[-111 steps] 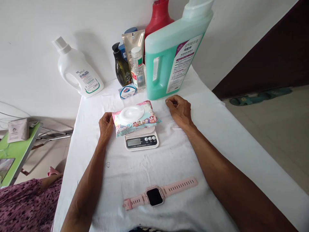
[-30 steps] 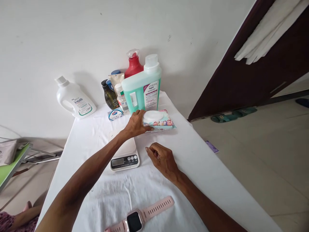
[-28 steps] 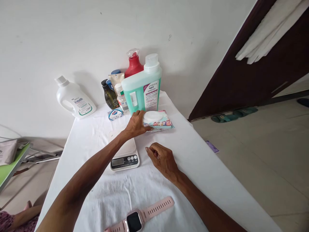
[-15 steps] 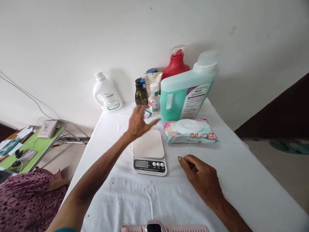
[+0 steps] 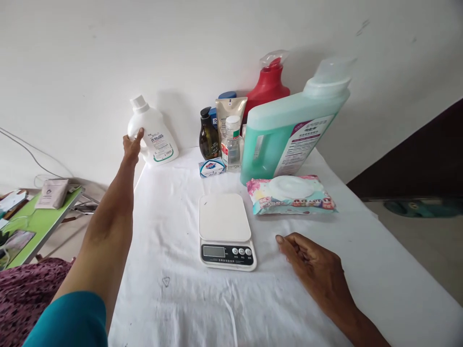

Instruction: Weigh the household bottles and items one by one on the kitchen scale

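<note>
Reaching to the far left corner of a white-clothed table [image 5: 173, 226], the left hand [image 5: 132, 144] curls its fingers [image 5: 139, 135] onto the handle side of a white laundry detergent bottle [image 5: 154, 135] that stands against the wall. How firmly it grips cannot be told, since the palm side is turned away. To the right of that grip stand a dark pump bottle [image 5: 209, 137], a small clear bottle [image 5: 231, 144], a beige tube [image 5: 227, 108], a red spray bottle [image 5: 269, 82] and a large green detergent jug [image 5: 289, 132], with a small soap box [image 5: 211, 167] lying before them. Nearer the person than the grip, an empty digital kitchen scale [image 5: 226, 231] sits mid-table. A pack of wet wipes [image 5: 291, 195] lies right of it. The right hand [image 5: 313, 270] rests on the cloth beside the scale, fingers loosely curled, holding nothing. A blue-capped item behind the tube is mostly hidden. A green side table [image 5: 36, 224] at the far left is cut off by the edge.
</note>
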A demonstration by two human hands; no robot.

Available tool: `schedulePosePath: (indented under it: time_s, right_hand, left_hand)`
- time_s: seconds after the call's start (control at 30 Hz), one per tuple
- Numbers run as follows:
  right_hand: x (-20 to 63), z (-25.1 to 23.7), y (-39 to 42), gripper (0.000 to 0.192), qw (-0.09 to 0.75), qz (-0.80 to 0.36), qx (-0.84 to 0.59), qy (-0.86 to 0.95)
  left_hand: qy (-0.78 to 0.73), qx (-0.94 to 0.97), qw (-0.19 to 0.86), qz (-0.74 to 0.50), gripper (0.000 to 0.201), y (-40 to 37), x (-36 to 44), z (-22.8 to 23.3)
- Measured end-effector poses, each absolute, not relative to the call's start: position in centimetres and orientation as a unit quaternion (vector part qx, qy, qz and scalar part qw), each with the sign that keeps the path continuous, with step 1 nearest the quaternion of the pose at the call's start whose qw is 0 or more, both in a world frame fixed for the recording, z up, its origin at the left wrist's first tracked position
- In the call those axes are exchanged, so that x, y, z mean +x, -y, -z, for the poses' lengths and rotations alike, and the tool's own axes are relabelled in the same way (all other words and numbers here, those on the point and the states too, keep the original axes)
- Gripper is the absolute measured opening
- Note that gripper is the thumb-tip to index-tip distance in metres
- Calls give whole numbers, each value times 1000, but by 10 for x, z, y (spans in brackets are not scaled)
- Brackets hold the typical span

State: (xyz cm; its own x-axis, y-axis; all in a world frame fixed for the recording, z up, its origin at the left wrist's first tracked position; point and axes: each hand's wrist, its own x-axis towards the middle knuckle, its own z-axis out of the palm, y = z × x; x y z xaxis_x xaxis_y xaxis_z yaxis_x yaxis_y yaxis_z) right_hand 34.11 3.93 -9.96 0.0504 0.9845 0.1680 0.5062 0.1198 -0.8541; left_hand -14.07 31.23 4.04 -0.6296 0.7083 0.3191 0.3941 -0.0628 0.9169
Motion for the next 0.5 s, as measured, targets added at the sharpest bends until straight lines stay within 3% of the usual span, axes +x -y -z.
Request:
schedulePosePath:
  time_s: [0.23,0.5]
  right_hand:
    - [341,97,-40,50,418,-289,-595,622]
    - [340,99,-43,48,447,-279,-573,628]
  left_hand:
    - [-615,458,138,-627,43,-274,-110,-24]
    - [-587,326,42,-740,44,-188,-83,-18]
